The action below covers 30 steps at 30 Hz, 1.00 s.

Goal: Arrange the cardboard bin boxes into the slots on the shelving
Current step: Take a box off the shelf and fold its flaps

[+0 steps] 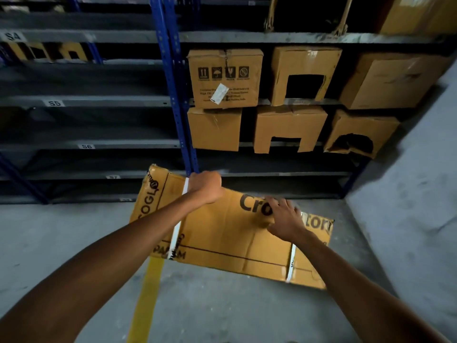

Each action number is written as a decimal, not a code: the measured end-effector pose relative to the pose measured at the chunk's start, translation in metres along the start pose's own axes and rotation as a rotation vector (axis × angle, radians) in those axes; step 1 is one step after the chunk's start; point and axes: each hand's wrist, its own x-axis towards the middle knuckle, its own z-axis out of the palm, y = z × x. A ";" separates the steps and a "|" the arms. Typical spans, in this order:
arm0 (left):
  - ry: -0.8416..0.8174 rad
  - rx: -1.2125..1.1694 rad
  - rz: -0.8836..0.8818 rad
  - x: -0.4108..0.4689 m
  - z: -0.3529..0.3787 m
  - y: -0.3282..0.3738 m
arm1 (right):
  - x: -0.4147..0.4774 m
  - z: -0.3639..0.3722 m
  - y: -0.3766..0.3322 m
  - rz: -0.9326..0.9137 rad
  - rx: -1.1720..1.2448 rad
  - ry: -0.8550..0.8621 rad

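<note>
Shelving (89, 101): grey decks on blue uprights are seen across the far side, with tags S4, S5 and S6 down the left bay, whose lower levels are seen bare.
Floor (74, 231): pale concrete, crossed by a yellow stripe (146, 300) running near to far.
Large carton (222, 231): a flat, wide cardboard box with dark lettering is held low in the near centre, in front of the bottom shelves, tilted down to the right; whether it is touching the floor cannot be told.
Shelved boxes, upper row: a printed box (225, 78) with handling symbols, a cut-out box (305, 75) and a plain box (390, 81) are lined up in the right bay.
Shelved boxes, lower row: a plain-fronted box (214, 128), a notched box (290, 128) and a torn-holed box (361, 133) are set just below them.
Straps: two white bands are seen around the carton, a left strap (178, 226) and a right strap (290, 263).
Left hand (206, 185): closed in a fist at the carton's far edge, right at the left strap.
Right hand (284, 219): fingers spread, laid flat on the carton's top face over the lettering.
</note>
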 end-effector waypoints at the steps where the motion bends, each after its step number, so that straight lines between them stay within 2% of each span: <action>1: 0.001 0.002 0.003 0.001 0.000 -0.004 | 0.002 0.000 0.007 -0.013 0.039 -0.026; 6: 0.014 0.110 0.047 0.001 0.010 -0.008 | 0.002 -0.012 0.020 -0.135 0.301 -0.173; 9: 0.045 0.118 0.122 -0.002 0.019 -0.005 | -0.005 -0.014 0.010 -0.133 0.459 -0.134; 12: -0.029 0.097 0.316 -0.012 0.034 0.016 | -0.004 -0.020 -0.018 -0.177 0.414 -0.052; 14: -0.051 0.100 0.379 -0.020 0.046 0.036 | -0.002 -0.027 -0.038 -0.200 0.343 -0.016; 19: -0.056 0.082 0.328 -0.021 0.067 0.040 | -0.007 -0.037 -0.046 -0.198 0.138 -0.092; 24: -0.085 -0.011 0.216 -0.012 0.074 0.006 | -0.026 -0.082 -0.036 -0.088 -0.134 -0.097; 27: -0.079 -0.071 0.141 0.001 0.083 -0.018 | -0.032 -0.108 -0.033 -0.080 -0.106 -0.220; 30: -0.072 -0.138 0.100 0.008 0.090 -0.027 | -0.035 -0.113 -0.034 -0.093 0.112 -0.311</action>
